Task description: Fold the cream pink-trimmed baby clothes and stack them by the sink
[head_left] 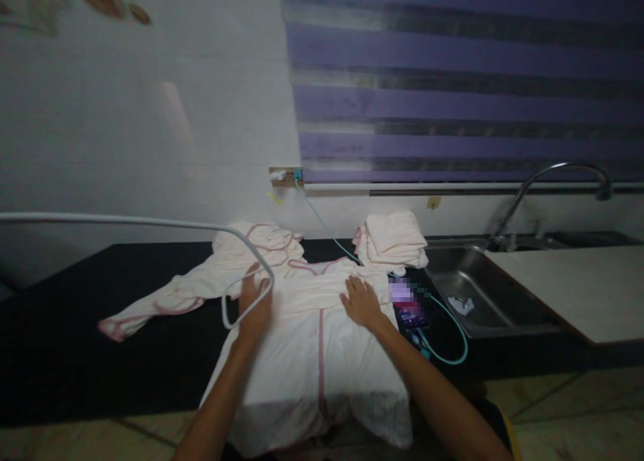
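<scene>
A white garment with pink trim (294, 353) lies spread on the black counter, its lower part hanging over the front edge. My right hand (363, 302) rests flat on the upper right of the garment, fingers stretched out. At the garment's left side is my left hand (255, 313), slightly blurred, with thumb and fingers apart; a white cable loop close to the camera crosses in front of it. Beyond it, a second white garment with pink edging (216, 273) lies bunched, one sleeve trailing left. Folded white cloths (395, 236) are stacked behind my right hand.
A lit phone (411, 312) lies right of the garment, beside a teal cable (459, 359). A wall socket (286, 176) holds plugs. The steel sink (483, 286) with a curved faucet (558, 167) and a pale board (578, 280) are at right. The white cable (125, 221) crosses the left side.
</scene>
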The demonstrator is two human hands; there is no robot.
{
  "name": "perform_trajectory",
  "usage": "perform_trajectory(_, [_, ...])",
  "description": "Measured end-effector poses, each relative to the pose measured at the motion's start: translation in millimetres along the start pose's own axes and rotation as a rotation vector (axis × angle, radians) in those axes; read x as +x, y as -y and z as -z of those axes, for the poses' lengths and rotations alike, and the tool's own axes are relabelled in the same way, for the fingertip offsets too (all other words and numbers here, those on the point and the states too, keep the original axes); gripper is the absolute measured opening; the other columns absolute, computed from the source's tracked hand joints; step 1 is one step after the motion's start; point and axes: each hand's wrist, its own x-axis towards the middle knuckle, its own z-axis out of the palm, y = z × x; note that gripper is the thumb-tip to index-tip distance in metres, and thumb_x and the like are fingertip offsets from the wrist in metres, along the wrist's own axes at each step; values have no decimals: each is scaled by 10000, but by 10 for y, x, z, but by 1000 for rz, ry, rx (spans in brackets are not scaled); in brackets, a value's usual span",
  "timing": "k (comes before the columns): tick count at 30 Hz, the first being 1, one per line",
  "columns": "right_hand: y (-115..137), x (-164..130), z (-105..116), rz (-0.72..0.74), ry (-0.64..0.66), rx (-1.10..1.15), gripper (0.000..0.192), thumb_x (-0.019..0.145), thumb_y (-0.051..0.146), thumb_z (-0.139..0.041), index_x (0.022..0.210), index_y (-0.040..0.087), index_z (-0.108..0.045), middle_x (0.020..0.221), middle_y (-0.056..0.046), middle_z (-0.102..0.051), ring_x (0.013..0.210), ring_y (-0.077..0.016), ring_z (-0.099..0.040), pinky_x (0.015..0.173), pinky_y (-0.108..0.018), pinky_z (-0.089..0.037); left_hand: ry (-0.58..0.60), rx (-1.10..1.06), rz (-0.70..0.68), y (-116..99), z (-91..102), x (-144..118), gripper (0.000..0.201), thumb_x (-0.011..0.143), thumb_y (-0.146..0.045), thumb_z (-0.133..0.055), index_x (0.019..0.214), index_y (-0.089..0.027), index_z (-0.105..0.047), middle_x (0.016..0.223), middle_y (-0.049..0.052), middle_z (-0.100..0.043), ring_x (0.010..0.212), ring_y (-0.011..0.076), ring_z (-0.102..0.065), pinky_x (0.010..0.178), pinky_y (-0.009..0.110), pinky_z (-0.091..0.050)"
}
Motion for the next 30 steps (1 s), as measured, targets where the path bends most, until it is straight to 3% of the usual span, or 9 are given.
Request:
perform_trajectory(2, [-7,-4,-24,2,-7,-8,608,1101,450,-372,1578,78,-436,1667,-233,-408,1582,-326,-334,1273,-525,-254,164,64,-166,-11,-117,-94,588,1048,-458,-389,1567,-196,-471,1655,136,-466,1572,306,-368,1303,545,-298])
perform_trajectory(5, [-34,0,-32,4,-12,-12,592,1101,460,-377,1575,116,-461,1665,-200,-429,1576,-302,-354,1272,-495,-268,378,299,-288,214,-223,-256,536,1033,-467,-422,1472,-234,-623,1575,119,-578,1532,353,-432,1270,613,-308])
perform_trajectory(9, [-72,14,-37,8,-17,-26,615,1095,480,-379,1586,119,-460,1667,-185,-432,1569,-293,-363,1265,-465,-286,356,567,-270,678,-126,-350,579,1046,-454,-385,1498,-177,-617,1602,151,-541,1548,419,-387,1234,632,-326])
perform_trajectory(11, [-79,19,-43,9,-15,-35,626,1093,493,-377,1593,124,-454,1667,-180,-435,1570,-293,-361,1263,-464,-287,350,626,-262,784,-59,-349,606,1057,-454,-352,1538,-161,-574,1639,149,-492,1569,421,-346,1231,611,-334])
perform_trajectory(17, [-81,4,-45,8,-19,-32,625,1096,503,-365,1589,132,-466,1665,-178,-439,1573,-296,-359,1264,-463,-285,366,604,-198,737,-49,-361,619,1061,-492,-349,1564,-188,-541,1635,139,-502,1548,399,-394,1243,615,-310])
perform_trajectory(22, [-97,9,-33,31,-25,40,609,1088,477,-404,1562,106,-498,1651,-199,-453,1565,-302,-374,1273,-486,-293,447,412,-88,645,-4,-276,600,1024,-481,-451,1525,-172,-572,1633,162,-500,1569,408,-352,1255,673,-260])
perform_trajectory(24, [-98,24,22,42,-52,151,575,1078,454,-431,1523,107,-544,1627,-196,-489,1552,-299,-400,1275,-497,-306,352,230,-73,475,105,-286,573,1011,-494,-478,1436,-144,-636,1606,171,-533,1581,373,-340,1290,616,-248])
perform_trajectory(26, [-94,2,143,32,-138,342,536,1066,435,-449,1475,119,-591,1584,-186,-546,1512,-286,-461,1263,-489,-347,126,8,-12,241,283,-437,543,1007,-515,-489,1351,-137,-672,1536,168,-599,1540,322,-420,1292,527,-304])
perform_trajectory(30, [-81,-430,520,-84,-482,754,452,989,479,-597,1314,180,-692,1369,-154,-714,1268,-266,-666,1143,-455,-506,-417,-292,463,-51,745,-1344,553,901,-637,-620,1183,-168,-702,1174,127,-769,1165,304,-713,1129,519,-518])
